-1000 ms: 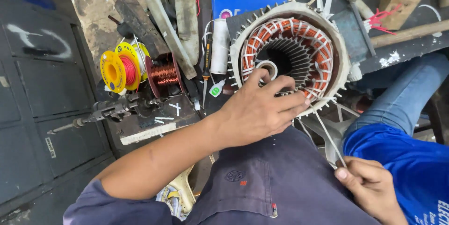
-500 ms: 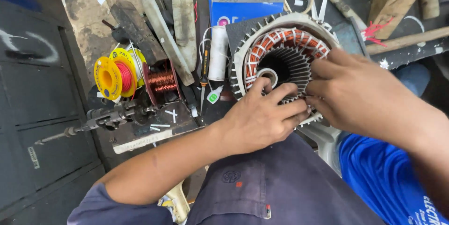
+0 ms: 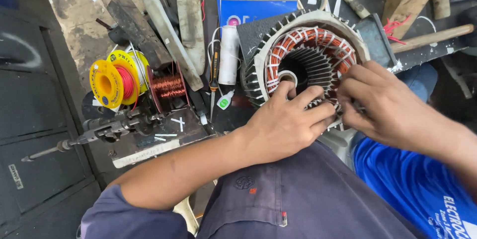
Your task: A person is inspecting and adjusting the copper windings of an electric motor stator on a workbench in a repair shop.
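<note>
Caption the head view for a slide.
Both hands, left hand and right hand, work at the copper-wound motor stator beside wire spools.

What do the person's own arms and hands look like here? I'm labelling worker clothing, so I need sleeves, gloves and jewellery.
Both hands are bare: no gloves, rings or watch show on the left hand or the right hand. The left arm is uncovered up to a short, dark grey-blue sleeve at the upper arm. The right forearm is bare to the frame edge; no sleeve of it shows.
</note>
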